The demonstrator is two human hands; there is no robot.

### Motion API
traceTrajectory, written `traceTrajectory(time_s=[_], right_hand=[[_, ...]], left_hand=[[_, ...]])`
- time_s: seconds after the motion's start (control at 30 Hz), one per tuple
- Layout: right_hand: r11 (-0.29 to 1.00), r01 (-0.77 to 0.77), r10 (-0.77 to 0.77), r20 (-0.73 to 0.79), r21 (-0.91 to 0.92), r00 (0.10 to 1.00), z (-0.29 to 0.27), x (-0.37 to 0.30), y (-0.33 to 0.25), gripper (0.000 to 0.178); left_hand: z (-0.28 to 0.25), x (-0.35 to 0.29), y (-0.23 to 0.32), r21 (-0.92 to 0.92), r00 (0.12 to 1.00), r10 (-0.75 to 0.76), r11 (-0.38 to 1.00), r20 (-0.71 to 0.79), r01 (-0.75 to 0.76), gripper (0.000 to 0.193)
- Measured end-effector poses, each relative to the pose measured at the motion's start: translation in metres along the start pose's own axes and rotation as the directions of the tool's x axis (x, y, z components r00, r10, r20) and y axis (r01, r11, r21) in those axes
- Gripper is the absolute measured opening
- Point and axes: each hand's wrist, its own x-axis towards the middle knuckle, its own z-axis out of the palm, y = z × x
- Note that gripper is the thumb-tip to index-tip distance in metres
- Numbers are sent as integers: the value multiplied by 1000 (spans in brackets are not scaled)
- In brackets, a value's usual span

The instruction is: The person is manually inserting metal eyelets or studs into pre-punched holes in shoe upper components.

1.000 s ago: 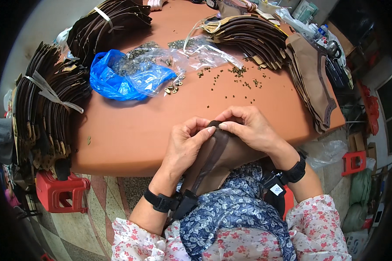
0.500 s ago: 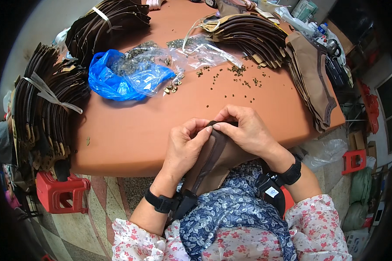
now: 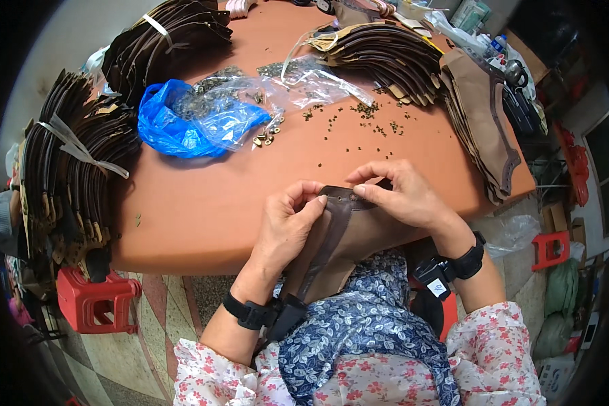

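Observation:
A brown leather boot upper piece [image 3: 355, 237] with a darker edge strip hangs over the near table edge into my lap. My left hand [image 3: 281, 223] pinches its top edge between thumb and fingertips. With thumb and fingers, my right hand [image 3: 413, 199] grips the same edge farther right. Between the two hands, small round metal fittings or holes show in the dark strip; which they are I cannot tell. Beyond my hands, small dark brass-coloured metal fittings [image 3: 365, 109] lie scattered on the orange-brown table [image 3: 189, 210].
A blue plastic bag [image 3: 159, 125] and clear bags of metal fittings [image 3: 230, 108] lie mid-table. Tied stacks of brown pieces stand at the left [image 3: 81, 149], far left [image 3: 169, 44] and far right [image 3: 386, 57]. More uppers [image 3: 477, 108] overhang the right edge. A red stool [image 3: 98, 298] stands lower left.
My right hand has moved right along the top edge, away from my left hand. The edge is now spread out between them, showing its row of small round spots.

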Motion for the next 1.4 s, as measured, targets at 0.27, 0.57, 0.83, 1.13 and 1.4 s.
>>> traceTrajectory(time_s=[0.27,0.57,0.83,1.13,1.4], right_hand=[[998,-38,39,8,-52,999,13,-1,6,22],[998,-32,31,-38,-51,999,16,2,2,18],[997,-18,13,-64,-81,998,16,-2,-3,17],[986,23,-35,-69,-165,997,27,-5,-8,20],[978,23,9,155,-208,988,1,-17,-12,29]], left_hand=[[0,2,-2,30,1000,4,1000,10,-4,11],[-1,-1,10,-55,996,-70,996,47,73,15],[-1,-2,12,-34,996,-78,996,48,80,14],[-2,0,-2,22,998,65,998,23,-65,12],[1,-7,5,72,995,35,997,90,-41,21]])
